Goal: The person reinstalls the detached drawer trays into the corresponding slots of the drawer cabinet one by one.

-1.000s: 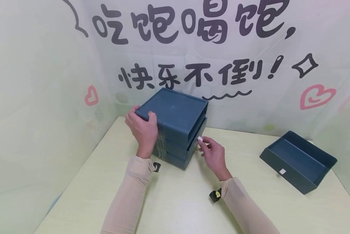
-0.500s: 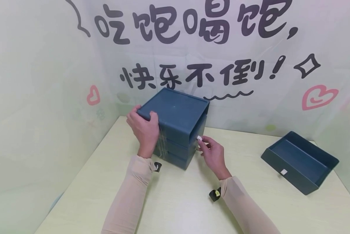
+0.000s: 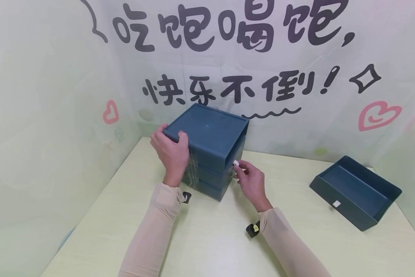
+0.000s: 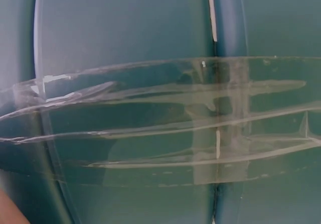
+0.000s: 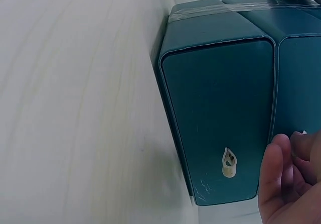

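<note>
One blue cabinet, upright on the table | your left hand: fingers and thumb clamped on its top edge | your right hand: fingertips pinching the middle drawer's white tab | loose drawer: well apart, on your right | risk: uneven pulling could skew the cabinet, should your left grip slacken

Your head cam looks forward and down, far enough back to fit the boxy dark blue-green plastic drawer unit. Left wrist cam's super close to its side; right one's near, rolled sideways, facing its front. Both catch the shiny clear tape.
</note>
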Motion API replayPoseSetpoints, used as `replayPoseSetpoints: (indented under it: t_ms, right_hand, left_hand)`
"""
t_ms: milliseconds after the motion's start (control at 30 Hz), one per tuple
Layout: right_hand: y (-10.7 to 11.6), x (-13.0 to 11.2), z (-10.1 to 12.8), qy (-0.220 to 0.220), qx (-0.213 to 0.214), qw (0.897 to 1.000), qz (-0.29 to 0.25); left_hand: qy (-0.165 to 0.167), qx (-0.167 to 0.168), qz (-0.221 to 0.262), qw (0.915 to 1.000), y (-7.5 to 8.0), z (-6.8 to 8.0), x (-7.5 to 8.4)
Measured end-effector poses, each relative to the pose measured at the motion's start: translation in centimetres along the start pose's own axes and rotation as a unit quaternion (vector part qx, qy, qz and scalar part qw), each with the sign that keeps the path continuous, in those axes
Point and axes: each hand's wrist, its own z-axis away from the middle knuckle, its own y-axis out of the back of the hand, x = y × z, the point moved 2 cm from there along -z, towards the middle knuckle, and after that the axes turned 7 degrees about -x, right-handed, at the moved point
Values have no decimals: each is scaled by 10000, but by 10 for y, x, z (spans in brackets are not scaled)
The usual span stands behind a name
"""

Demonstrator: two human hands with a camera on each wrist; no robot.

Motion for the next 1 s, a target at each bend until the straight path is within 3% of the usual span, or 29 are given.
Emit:
replayPoseSetpoints:
  t_ms: [233, 500, 700, 1000]
  right_hand:
    - [2, 0, 0, -119, -75, 9999, -10]
    - [17, -4, 0, -323, -532, 9981, 27]
    - [54, -6, 2, -445, -362, 9978, 336]
    - [135, 8, 20, -915, 62, 9892, 1147]
  left_hand:
    - [71, -8, 31, 10000, 0, 1, 1]
    - [88, -21, 52, 9999, 1, 2, -1]
    - [178, -76, 79, 9998, -1, 5, -1]
    - [175, 38, 54, 9998, 0, 5, 0]
